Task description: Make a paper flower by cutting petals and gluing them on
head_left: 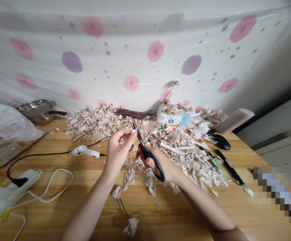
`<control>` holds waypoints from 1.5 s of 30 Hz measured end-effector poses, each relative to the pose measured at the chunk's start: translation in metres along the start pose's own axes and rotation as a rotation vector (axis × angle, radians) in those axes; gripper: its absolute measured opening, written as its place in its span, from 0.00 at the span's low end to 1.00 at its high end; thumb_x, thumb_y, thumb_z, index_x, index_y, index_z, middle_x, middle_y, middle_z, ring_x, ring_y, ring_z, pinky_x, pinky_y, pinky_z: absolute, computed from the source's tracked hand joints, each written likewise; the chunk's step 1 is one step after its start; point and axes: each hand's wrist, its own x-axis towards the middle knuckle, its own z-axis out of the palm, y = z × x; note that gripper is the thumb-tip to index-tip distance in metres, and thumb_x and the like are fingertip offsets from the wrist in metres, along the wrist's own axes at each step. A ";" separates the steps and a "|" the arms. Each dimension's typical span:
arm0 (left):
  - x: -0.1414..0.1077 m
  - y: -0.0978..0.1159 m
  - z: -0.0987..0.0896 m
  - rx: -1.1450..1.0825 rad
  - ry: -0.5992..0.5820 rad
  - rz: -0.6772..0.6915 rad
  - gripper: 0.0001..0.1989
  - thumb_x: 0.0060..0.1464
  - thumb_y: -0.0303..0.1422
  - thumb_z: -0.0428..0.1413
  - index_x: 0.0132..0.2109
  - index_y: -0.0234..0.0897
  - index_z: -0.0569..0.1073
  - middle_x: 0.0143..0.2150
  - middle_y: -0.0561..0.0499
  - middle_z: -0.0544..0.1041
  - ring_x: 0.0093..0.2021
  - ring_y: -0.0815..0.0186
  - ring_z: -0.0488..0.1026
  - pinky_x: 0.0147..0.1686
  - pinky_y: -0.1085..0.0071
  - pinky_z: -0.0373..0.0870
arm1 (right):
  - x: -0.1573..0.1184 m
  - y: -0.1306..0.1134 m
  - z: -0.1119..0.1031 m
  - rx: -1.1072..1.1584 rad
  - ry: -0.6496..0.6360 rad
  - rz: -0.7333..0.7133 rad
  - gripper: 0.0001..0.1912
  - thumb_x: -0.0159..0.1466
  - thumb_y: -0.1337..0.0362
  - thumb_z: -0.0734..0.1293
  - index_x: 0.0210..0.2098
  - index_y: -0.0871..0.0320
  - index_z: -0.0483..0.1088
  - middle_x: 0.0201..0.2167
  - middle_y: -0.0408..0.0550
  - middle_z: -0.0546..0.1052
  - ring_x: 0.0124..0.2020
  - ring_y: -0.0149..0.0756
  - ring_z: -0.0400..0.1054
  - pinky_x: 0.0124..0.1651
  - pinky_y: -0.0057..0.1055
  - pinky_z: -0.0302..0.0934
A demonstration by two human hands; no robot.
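In the middle of the head view, my left hand (118,147) pinches a small white paper-like piece (133,131) between thumb and fingertips. My right hand (167,164) is closed round the dark handles of a pair of scissors (158,166). The blades point up and away, close beside the left fingertips; whether they touch the piece I cannot tell. Beneath and beyond both hands lie heaps of pale, crumpled petal-like scraps (185,154). Nearer to me, a short dark stem with a whitish paper-like flower (131,227) lies on the wooden table (85,190).
A bundle of thin dark twigs (135,113), a clear round dish (150,124) and a tissue pack (172,117) sit at the back. On the left are a steel pot (36,112), a plastic bag (9,122), a white glue gun (85,151) and a power strip (17,190). To the right lies a black mouse (222,142).
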 end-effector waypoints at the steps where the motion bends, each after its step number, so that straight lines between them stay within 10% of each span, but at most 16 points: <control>1: 0.000 0.000 0.000 0.001 0.001 -0.003 0.10 0.49 0.38 0.61 0.29 0.36 0.71 0.26 0.56 0.71 0.30 0.70 0.68 0.32 0.76 0.62 | 0.000 0.000 0.000 0.012 -0.005 0.004 0.38 0.57 0.31 0.46 0.36 0.60 0.65 0.23 0.43 0.66 0.23 0.31 0.59 0.30 0.28 0.56; 45: -0.002 0.000 -0.002 -0.083 0.067 -0.032 0.10 0.44 0.37 0.65 0.32 0.35 0.77 0.30 0.51 0.79 0.33 0.65 0.75 0.35 0.73 0.68 | -0.001 0.000 0.012 -0.007 0.019 0.021 0.36 0.57 0.30 0.43 0.30 0.57 0.58 0.24 0.43 0.64 0.24 0.32 0.56 0.28 0.29 0.52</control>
